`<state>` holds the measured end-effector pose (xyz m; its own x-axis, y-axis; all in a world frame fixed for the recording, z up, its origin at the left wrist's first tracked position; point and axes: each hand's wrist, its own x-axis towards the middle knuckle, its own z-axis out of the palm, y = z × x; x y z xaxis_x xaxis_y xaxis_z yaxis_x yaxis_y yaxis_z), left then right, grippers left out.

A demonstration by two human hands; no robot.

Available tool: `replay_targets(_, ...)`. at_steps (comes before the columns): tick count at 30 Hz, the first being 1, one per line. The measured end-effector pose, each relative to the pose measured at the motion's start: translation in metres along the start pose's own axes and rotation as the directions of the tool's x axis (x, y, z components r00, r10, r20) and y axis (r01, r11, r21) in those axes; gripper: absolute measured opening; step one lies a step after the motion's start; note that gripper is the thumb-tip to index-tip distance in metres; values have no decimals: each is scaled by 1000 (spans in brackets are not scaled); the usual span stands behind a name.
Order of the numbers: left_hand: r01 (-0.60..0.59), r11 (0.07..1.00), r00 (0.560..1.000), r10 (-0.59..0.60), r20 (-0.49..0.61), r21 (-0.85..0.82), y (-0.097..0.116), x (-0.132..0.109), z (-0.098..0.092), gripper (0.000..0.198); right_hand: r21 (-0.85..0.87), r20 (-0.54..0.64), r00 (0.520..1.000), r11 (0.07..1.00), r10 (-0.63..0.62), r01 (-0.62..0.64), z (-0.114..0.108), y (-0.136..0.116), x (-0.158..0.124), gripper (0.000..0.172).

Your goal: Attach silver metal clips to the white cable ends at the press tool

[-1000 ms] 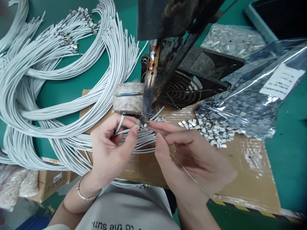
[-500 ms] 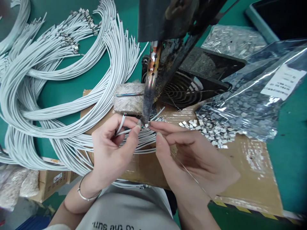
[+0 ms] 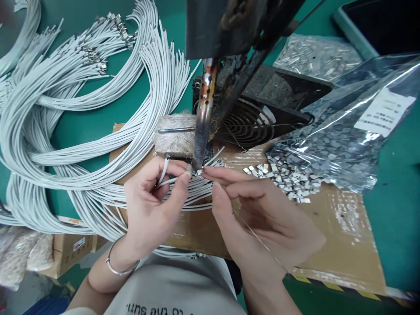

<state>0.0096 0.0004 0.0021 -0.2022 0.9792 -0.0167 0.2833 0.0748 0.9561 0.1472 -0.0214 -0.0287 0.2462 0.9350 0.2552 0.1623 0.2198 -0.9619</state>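
Over the cardboard sheet point(image 3: 344, 245), left of its middle and nearer its far edge, a small metal connector point(image 3: 199, 172) sits in the narrow gap between your two hands' fingertips, just beside the dark tip of the soldering iron point(image 3: 205, 94); you cannot tell from this view whether they touch.

Your left hand point(image 3: 155, 212) has thumb and forefinger clamped on a white cable point(image 3: 169, 180), whose other visible end sticks up behind your curled fingers. Your right hand point(image 3: 265, 214) holds a thin wire point(image 3: 262, 245) that runs across the palm towards the connector; its forefinger points left at the connector, and the thumb tip lies a little below. Both forearms come in from the tabletop's near edge, wrists low and palms turned inward.

At the cardboard's far right corner, a silvery bag point(image 3: 344, 144) lies open with small metal pieces inside, more of them point(image 3: 292, 180) spilled before its mouth. Nearer the tabletop's far edge, a clear bag point(image 3: 318, 57) holds similar pieces.
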Motion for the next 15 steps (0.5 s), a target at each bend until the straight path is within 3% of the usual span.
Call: replay_targets(15, 17, 1000, 1000, -17, 3, 16, 0, 0, -1, 15, -24, 18, 999, 999, 29, -28, -1, 0, 1, 23)
